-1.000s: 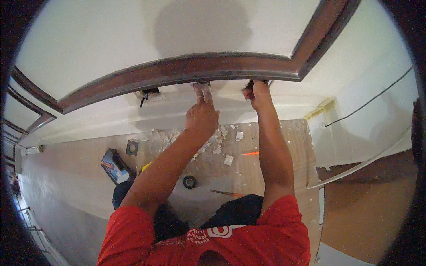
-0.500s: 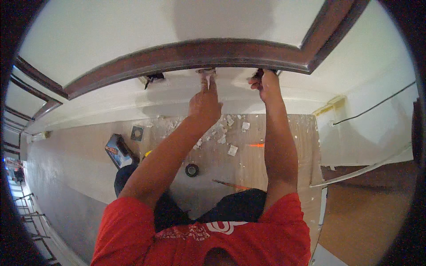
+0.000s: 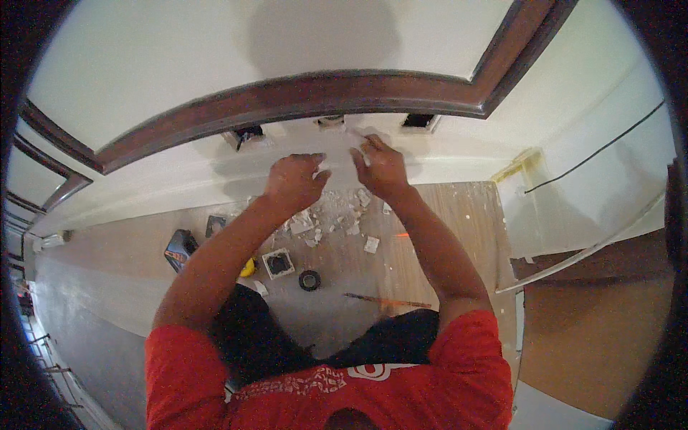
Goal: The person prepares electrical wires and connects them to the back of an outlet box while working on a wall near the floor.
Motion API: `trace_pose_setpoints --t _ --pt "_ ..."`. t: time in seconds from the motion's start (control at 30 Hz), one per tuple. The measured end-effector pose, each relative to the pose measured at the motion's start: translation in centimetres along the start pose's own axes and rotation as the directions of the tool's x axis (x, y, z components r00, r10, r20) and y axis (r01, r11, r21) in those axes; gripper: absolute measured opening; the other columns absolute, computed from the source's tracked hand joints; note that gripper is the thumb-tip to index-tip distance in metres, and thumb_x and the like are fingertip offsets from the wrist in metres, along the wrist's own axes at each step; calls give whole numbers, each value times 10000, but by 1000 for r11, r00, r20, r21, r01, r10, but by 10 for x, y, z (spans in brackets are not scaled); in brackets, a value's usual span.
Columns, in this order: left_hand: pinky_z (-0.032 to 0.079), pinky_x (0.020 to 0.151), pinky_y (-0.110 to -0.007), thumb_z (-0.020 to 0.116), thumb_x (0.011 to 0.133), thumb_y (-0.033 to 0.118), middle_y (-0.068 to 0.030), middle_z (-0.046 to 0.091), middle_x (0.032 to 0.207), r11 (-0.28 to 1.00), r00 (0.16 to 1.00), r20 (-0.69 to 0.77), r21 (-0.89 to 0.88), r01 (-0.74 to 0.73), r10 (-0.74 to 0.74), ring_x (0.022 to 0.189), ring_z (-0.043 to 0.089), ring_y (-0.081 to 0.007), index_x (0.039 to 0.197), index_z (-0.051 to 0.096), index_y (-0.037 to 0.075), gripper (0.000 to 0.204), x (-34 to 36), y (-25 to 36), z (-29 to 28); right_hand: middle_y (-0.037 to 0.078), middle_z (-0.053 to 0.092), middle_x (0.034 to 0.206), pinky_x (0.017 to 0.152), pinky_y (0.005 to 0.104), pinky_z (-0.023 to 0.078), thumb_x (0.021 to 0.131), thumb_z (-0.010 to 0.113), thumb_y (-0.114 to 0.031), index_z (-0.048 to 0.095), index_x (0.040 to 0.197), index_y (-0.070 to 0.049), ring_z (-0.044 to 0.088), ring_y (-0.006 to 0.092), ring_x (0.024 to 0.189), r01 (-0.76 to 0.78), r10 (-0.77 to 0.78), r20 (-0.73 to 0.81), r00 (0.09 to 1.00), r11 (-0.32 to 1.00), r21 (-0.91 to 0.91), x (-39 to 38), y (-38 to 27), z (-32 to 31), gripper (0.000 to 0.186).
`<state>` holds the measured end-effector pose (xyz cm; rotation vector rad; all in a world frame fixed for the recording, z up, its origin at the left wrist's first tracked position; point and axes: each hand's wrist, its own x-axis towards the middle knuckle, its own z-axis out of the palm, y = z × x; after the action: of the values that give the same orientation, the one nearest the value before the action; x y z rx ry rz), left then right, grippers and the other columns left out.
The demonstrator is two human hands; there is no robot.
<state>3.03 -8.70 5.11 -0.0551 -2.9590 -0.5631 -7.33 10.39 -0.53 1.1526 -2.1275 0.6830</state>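
Posture: I am crouching over the pale wood-plank floor [image 3: 444,236], facing the white wall [image 3: 215,64], both arms reaching forward to the strip under the dark brown wooden rail [image 3: 301,97].
Left hand: my left hand [image 3: 295,183] is curling narrow, fingers bent in; I cannot tell whether it is pinching anything. It is hovering just beside the other hand, seemingly to steady the work.
Right hand: my right hand [image 3: 380,166] is closing on a small white flat fragment [image 3: 356,134], holding it up against the wall just under the middle cut-out.
Cut-outs: three rectangular openings are sitting in a row below the rail: left [image 3: 246,134], middle [image 3: 331,122], right [image 3: 419,121]. The fragment is lying nearest the middle one.
Debris: white broken chips [image 3: 337,218] are lying scattered on the floor directly under my hands, which fits material falling from the wall.
Floor kit: a grey square box [image 3: 278,263], a black tape roll [image 3: 309,280], a thin orange-handled tool [image 3: 387,301] and a dark blue can [image 3: 180,247] are resting near my knees, within reach.
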Motion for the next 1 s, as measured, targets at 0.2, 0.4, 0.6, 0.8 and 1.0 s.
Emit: trace_pose_setpoints --t 0.2,0.4,0.6,0.8,1.0 --pt "507 889 -445 659 830 376 -134 709 990 992 988 113 -58 116 -109 976 650 -336 1127 687 84 417 -25 -33 12 204 643 1027 765 477 534 882 590 -190 413 1420 -147 641 392 863 -244 216 333 918 969 44 38 -32 20 568" --pt "547 790 -408 647 866 387 -158 724 857 979 968 236 -160 123 -84 662 702 -298 1112 684 23 441 -41 -61 14 222 656 968 769 487 517 891 570 -218 493 1367 -92 637 402 845 -259 215 215 953 943 207 43 -19 42 498" --pt "505 876 -439 684 802 423 -170 705 982 925 924 354 -283 255 -147 957 662 -346 1065 702 25 477 -38 -67 19 228 667 821 760 485 520 865 582 -234 564 1281 -23 645 411 766 -356 273 390 880 921 158 49 -27 33 467" --pt "550 783 -402 655 879 379 -180 721 896 701 804 525 -460 544 -279 796 707 -261 1082 691 10 422 -11 -60 40 241 674 825 810 470 518 850 584 -277 618 1201 -11 658 399 820 -306 263 348 900 949 75 54 -28 37 441" --pt "551 777 -368 670 842 388 -202 718 923 926 968 178 -302 225 -177 801 716 -258 1067 687 -35 479 -2 -53 35 222 682 831 874 475 497 855 570 -273 559 1296 -47 653 402 860 -362 287 442 850 927 95 65 -23 29 496"
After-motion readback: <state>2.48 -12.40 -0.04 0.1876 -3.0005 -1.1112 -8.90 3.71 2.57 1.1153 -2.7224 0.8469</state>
